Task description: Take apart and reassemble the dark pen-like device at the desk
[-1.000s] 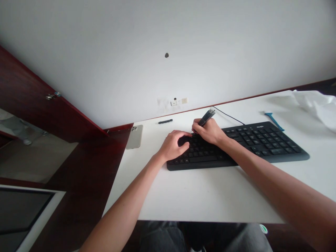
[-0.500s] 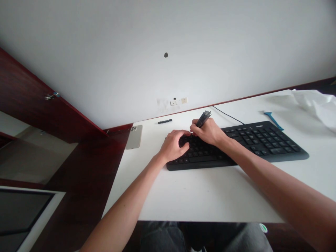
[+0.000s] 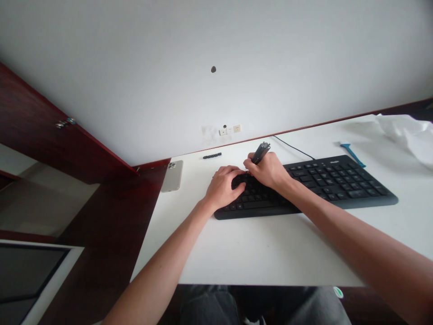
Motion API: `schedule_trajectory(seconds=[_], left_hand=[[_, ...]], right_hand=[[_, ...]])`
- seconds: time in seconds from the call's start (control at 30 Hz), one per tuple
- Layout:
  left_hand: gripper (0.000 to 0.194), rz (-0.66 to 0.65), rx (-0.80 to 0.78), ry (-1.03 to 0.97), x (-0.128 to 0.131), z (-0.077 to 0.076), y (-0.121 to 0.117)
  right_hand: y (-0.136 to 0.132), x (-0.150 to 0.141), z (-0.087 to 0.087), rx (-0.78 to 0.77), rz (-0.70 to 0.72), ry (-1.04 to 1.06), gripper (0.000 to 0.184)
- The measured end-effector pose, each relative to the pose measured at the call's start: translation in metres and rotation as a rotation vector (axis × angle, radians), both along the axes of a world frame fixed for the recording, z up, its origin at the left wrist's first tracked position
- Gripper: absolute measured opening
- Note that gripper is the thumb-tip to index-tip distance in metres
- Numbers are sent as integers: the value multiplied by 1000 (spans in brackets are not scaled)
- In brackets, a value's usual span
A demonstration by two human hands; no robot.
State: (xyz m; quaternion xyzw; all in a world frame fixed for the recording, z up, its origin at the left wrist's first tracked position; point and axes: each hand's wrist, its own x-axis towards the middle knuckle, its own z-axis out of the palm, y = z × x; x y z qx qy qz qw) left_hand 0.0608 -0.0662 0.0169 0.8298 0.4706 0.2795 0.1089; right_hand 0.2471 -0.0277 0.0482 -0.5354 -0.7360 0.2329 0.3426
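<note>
Your right hand (image 3: 269, 171) hides the lower end of the dark pen-shaped object (image 3: 260, 152); you can't see its tip. Your left hand (image 3: 222, 187) covers the keys beneath it on the black keyboard (image 3: 338, 183). Your right edge cuts off the white sheet (image 3: 409, 135). Small black strip (image 3: 212, 155): too small to tell.

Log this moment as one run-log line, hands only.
left hand: on black keyboard | right hand: grip on dark pen-shaped tool, over keys
</note>
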Motion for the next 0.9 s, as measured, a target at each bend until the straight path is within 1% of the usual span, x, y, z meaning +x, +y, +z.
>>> schedule_trajectory(seconds=[0.17,0.43,0.5,0.63,0.77,0.9], left_hand=[[28,-9,-11,-3,0,0,0],[27,-20,-34,-8,0,2,0],[27,-17,-31,-8,0,1,0],[26,-18,-22,-13,0,1,-1],[26,-1,-21,-10,1,0,-1],[28,6,-21,8,2,1,-1]], right_hand=[[-1,-1,0,1,-25,-90,26],[1,-2,-4,-22,-131,-266,32],[1,-1,-3,-49,-89,-263,33],[1,2,1,-79,43,-191,32],[6,8,-1,-120,142,-109,32],[9,13,-3,-95,261,-37,33]])
